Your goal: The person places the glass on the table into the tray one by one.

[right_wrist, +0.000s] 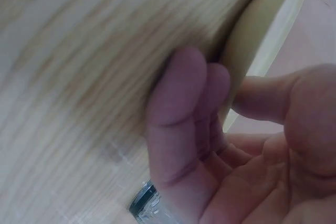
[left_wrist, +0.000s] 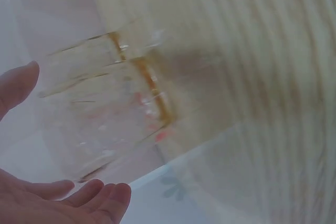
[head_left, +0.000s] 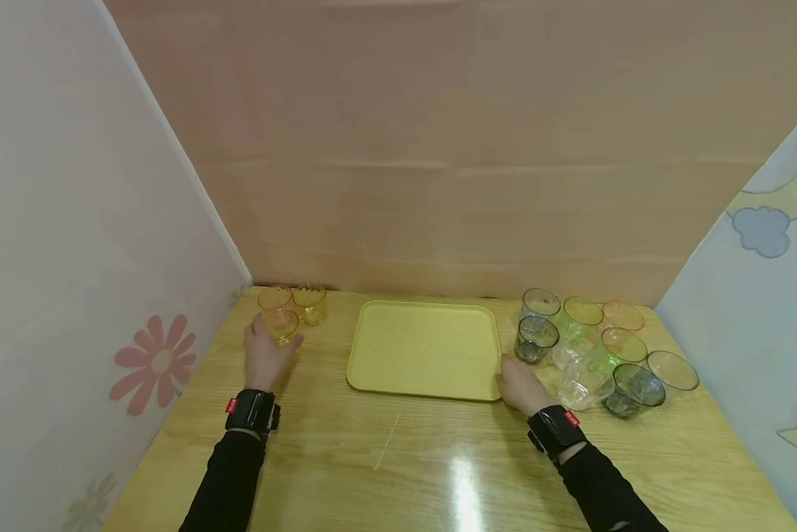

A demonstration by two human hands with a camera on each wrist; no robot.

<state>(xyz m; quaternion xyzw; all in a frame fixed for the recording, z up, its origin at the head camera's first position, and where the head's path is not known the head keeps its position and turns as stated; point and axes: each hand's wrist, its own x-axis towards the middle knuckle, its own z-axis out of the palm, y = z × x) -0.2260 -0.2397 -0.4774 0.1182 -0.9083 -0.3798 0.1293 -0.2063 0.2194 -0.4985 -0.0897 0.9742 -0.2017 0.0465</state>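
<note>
Yellow tray (head_left: pixel 425 347) lies flat near the middle of the wooden table (head_left: pixel 319 465), which carries all the things. Its long side runs across in front of the person, perhaps so that both hands can come to it easily. To the right of the tray stands the bigger group of glasses (head_left: pixel 614 351), in dark, green, pinkish and clear colours, set close together, I think to save space (one clear glass near the front seems tilted, but I cannot be sure). On the other side, well apart from the tray, three glasses (head_left: pixel 305 304) make a smaller group close to the back wall.

The right hand (head_left: pixel 523 386) is at the near right corner of the tray. Its grip pinches the rim, the fingers curled outside and the thumb at the edge; probably this keeps the tray steady. The left hand (head_left: pixel 268 358) has its grip spread, thumb and fingers on two sides of the nearest amber glass (head_left: pixel 282 325), a shape which suits a round wall. Whether the skin touches this glass, I cannot tell.
</note>
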